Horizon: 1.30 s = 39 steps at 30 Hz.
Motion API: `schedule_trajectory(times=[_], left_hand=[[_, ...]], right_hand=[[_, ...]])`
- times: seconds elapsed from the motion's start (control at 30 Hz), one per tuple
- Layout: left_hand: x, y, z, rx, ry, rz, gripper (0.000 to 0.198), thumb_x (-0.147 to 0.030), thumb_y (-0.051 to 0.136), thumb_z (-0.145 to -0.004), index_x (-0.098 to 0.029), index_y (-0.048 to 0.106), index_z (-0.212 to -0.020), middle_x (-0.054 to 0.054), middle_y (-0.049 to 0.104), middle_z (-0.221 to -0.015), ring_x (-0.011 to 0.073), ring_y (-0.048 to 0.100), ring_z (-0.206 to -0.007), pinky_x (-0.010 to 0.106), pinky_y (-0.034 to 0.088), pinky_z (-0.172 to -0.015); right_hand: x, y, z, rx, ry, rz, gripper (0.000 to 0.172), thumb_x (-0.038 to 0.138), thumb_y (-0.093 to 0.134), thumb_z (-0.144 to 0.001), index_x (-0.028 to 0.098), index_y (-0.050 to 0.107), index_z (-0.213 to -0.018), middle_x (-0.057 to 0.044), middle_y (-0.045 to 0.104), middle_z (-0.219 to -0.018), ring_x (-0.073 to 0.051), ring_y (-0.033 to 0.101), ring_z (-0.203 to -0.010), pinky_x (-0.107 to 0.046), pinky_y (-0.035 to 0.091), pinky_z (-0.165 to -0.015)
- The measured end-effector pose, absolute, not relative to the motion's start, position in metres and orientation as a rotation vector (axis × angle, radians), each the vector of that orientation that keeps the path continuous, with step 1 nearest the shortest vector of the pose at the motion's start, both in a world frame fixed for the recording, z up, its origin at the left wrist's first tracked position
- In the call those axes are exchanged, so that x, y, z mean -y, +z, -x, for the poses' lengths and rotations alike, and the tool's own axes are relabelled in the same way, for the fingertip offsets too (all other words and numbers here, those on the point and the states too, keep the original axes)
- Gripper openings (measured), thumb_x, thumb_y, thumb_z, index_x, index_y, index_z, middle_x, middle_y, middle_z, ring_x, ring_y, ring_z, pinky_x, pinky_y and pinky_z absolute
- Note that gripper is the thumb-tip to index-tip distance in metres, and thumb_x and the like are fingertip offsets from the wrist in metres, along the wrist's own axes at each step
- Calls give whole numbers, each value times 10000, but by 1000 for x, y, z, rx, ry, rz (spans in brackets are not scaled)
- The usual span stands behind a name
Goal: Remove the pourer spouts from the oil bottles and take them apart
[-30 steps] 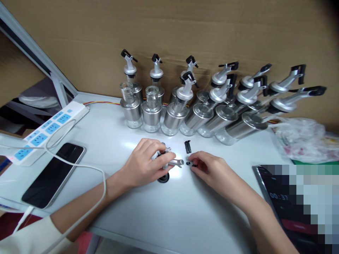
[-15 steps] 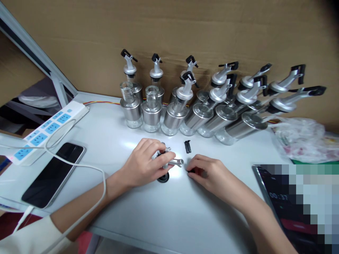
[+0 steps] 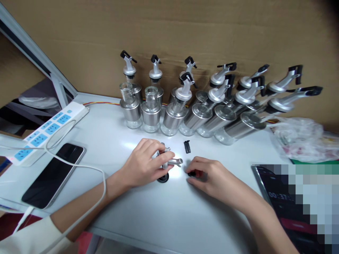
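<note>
My left hand [image 3: 145, 162] is closed around a silver bottle pourer [image 3: 174, 161], its spout pointing right out of the fingers. Just below those fingers, a round black piece [image 3: 163, 177] shows on the table, partly covered. A small black part [image 3: 191, 173] sits between the thumb and curled fingers of my right hand [image 3: 208, 173], which rests low over the table. Most of that part is hidden by the fingers. Beyond the two hands lies a black clip-like lever piece [image 3: 187, 146], touched by neither.
Several glass-and-steel bottles [image 3: 173, 118] stand in two rows at the back; two front-left ones have bare glass necks. A power strip [image 3: 47, 132] and a phone [image 3: 54, 174] with a white cable lie left. A tablet-like screen [image 3: 280, 197] and plastic bags [image 3: 299, 137] are right.
My right thumb and fingers have parted slightly, so more of the small black part shows between them. My left hand keeps the pourer in nearly the same place.
</note>
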<state>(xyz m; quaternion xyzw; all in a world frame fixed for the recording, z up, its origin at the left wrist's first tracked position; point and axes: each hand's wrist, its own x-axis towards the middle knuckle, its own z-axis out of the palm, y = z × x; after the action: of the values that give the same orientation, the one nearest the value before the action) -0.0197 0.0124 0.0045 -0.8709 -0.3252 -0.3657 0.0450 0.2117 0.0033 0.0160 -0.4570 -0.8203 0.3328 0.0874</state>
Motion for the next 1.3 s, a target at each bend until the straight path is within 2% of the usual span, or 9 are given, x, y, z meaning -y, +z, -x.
schedule_trajectory(times=[0.23, 0.33, 0.4, 0.6, 0.83, 0.93, 1.03, 1.13, 1.3], left_hand=[[-11, 6, 20, 1026, -1125, 2712, 192, -257, 576, -839, -184, 507, -1002, 20, 627, -812, 146, 567, -760, 292, 424, -700], [-10, 4, 20, 1030, -1246, 2772, 213, -239, 569, -844, -175, 467, -1020, 44, 678, -884, 157, 621, -832, 314, 447, -744], [-8, 2, 19, 1016, -1328, 2798, 209, -236, 557, -855, -175, 444, -1020, 84, 690, -978, 172, 639, -921, 329, 466, -765], [-8, -8, 18, 926, -1376, 2910, 243, -344, 508, -902, -170, 427, -1050, 176, 642, -1162, 197, 629, -1058, 372, 507, -803], [-8, -11, 17, 1001, -1363, 2988, 339, -436, 434, -924, -167, 422, -1131, 193, 604, -1227, 199, 633, -1040, 357, 530, -793], [-7, -10, 18, 972, -1302, 3066, 455, -485, 375, -930, -153, 384, -1241, 223, 529, -1310, 228, 586, -1134, 381, 518, -851], [-6, -10, 18, 974, -1190, 3122, 525, -431, 336, -952, -148, 252, -1386, 231, 422, -1403, 242, 509, -1236, 406, 496, -913], [-6, -10, 18, 995, -1106, 3113, 554, -325, 342, -960, -156, 141, -1448, 219, 391, -1428, 242, 461, -1282, 407, 483, -941], [-6, -7, 17, 973, -1086, 3097, 552, -333, 341, -964, -146, 151, -1447, 218, 414, -1414, 235, 481, -1265, 388, 493, -915]], right_hand=[[-3, 23, -208, 2414, 906, 1404, 82, 232, 577, -822, 203, 646, -789, -18, 637, -759, -131, 578, -648, -243, 450, -600], [-1, 24, -204, 2289, 684, 1377, 171, 276, 507, -880, 193, 642, -813, -46, 654, -773, -155, 602, -686, -264, 465, -618], [2, 22, -199, 2245, 579, 1270, 155, 268, 511, -884, 190, 638, -838, -55, 662, -786, -164, 610, -709, -280, 477, -647], [14, 15, -181, 2177, 405, 939, 121, 140, 563, -844, 170, 624, -945, -60, 677, -800, -158, 614, -724, -286, 484, -657], [15, 11, -177, 2122, 319, 934, 198, 119, 550, -847, 194, 616, -1018, -49, 694, -827, -158, 631, -734, -290, 487, -663], [15, 10, -176, 2117, 323, 916, 195, 125, 540, -855, 191, 601, -1028, -46, 687, -822, -156, 626, -718, -289, 487, -649], [15, 10, -177, 2100, 353, 939, 193, 112, 525, -865, 183, 574, -1037, -53, 680, -851, -155, 628, -755, -287, 497, -673], [15, 12, -178, 2106, 376, 937, 190, 151, 565, -859, 177, 550, -1046, -62, 673, -870, -163, 627, -784, -291, 508, -684], [14, 13, -178, 2103, 340, 948, 203, 162, 581, -857, 189, 546, -1056, -58, 673, -881, -166, 627, -787, -300, 510, -689]])
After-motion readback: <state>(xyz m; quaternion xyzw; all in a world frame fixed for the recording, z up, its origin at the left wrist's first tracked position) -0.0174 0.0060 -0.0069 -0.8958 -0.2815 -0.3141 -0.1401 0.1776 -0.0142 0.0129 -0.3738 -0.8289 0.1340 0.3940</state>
